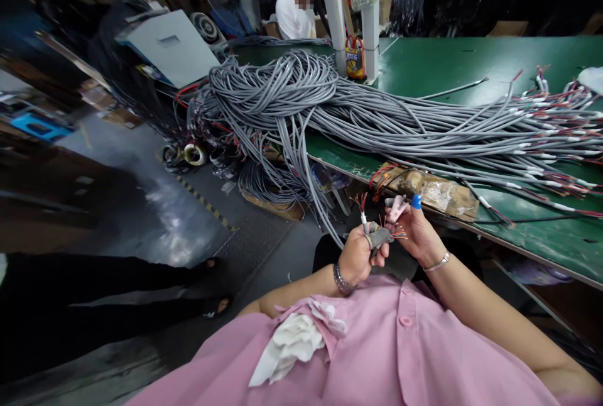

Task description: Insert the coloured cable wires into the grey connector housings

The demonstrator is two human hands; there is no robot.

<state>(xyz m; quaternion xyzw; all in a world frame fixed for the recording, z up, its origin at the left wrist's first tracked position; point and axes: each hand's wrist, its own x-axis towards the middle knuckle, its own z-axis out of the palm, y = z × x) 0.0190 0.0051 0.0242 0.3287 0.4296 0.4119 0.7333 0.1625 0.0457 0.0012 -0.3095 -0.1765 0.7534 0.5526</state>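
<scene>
Left hand with fingers clamped on a grey cable end just off the near edge of the green worktop, right hand fingers seemingly pinching its coloured wires, blue-capped fingertip, grey cable heap draped over the worktop's left edge.

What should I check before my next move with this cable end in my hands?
1. Left hand grips the grey cable end: ok.
2. Right hand at the coloured wires: ok.
3. Wires fanned apart, not tangled: cannot tell.
4. Blue cap on right fingertip: ok.
5. Cable pile fully on the green table: not ok, loops hang over the edge.
6. Which wire is pinched: cannot tell.
</scene>
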